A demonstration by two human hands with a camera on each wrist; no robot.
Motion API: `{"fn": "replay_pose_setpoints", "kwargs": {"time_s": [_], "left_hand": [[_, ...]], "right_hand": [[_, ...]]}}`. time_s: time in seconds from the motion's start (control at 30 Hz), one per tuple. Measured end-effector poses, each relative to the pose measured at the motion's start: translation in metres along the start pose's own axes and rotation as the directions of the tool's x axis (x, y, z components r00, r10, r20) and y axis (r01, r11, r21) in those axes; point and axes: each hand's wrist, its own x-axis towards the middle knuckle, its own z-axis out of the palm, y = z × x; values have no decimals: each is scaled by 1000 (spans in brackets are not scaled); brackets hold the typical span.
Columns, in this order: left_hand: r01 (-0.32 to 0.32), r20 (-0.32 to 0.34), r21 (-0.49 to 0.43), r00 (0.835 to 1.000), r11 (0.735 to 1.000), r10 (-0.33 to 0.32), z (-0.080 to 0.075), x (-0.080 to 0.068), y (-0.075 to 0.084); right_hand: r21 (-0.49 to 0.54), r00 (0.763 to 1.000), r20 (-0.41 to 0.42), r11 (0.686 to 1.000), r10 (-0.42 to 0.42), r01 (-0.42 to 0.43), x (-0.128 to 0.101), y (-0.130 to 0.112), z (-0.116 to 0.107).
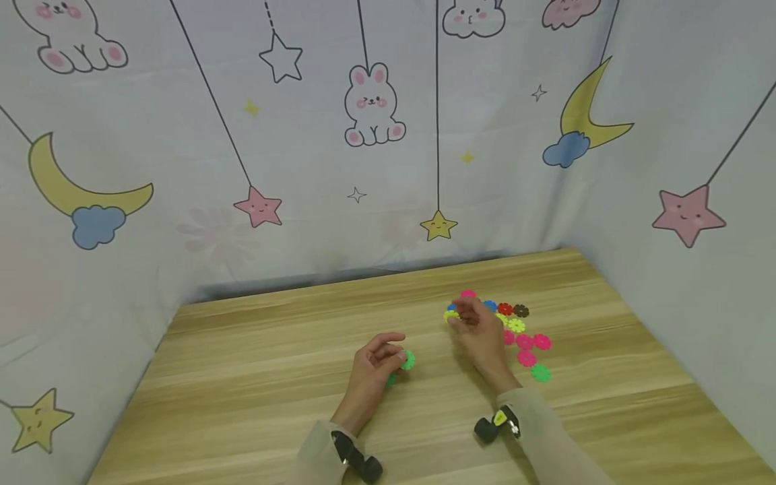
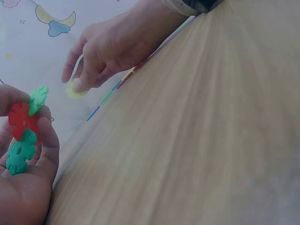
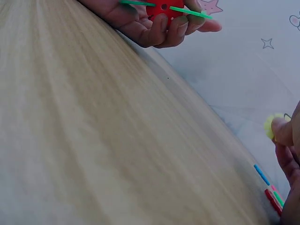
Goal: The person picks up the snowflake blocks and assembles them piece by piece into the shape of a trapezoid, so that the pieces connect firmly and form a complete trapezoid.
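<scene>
- The left hand (image 1: 377,367) rests on the wooden table (image 1: 254,377) at about 6 o'clock in the head view, fingers curled round a small cluster of joined snowflake discs (image 2: 23,131).
- In the left wrist view that cluster is a red disc (image 2: 21,119) with two green discs (image 2: 18,157) slotted into its edge, one above and one below, pinched between thumb and fingertips.
- The right hand (image 1: 481,333) lies at about 3 o'clock from the left hand, well apart from it, reaching over the near edge of a loose pile of discs (image 1: 521,337).
- Its thumb and forefinger pinch a yellow disc (image 1: 450,315); the remaining fingers are bent loosely. The right wrist view shows the same yellow disc (image 3: 272,125) at a fingertip.
- The pile holds pink, green, blue, red, brown and yellow-green discs lying flat on the table, spreading toward 4 o'clock from the right hand.
- A black wrist camera (image 1: 494,426) sits on the right sleeve, another on the left.
- A printed curtain (image 1: 370,135) with rabbits, moons and stars hangs behind the table from 9 to 3 o'clock.
</scene>
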Motion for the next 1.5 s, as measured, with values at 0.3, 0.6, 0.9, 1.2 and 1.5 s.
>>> {"fn": "replay_pose_setpoints", "kwargs": {"time_s": [0.3, 0.6, 0.9, 1.2, 1.5], "left_hand": [[10, -6, 36, 1000, 999, -10, 3, 1, -1], [5, -6, 7, 1000, 1000, -5, 5, 2, -2], [-8, 7, 8, 1000, 1000, 8, 6, 2, 2], [13, 0, -18, 1000, 1000, -13, 5, 3, 0], [64, 16, -184, 998, 981, -62, 3, 1, 0]], "right_hand": [[266, 962, 272, 963, -25, -50, -5, -7, -4], [433, 900, 427, 894, -88, -118, -9, -7, -2], [495, 828, 550, 841, -109, -218, -11, -13, 4], [490, 816, 568, 842, -111, -226, -12, -14, 7], [405, 839, 533, 904, -112, -136, -18, -18, 15]]}}
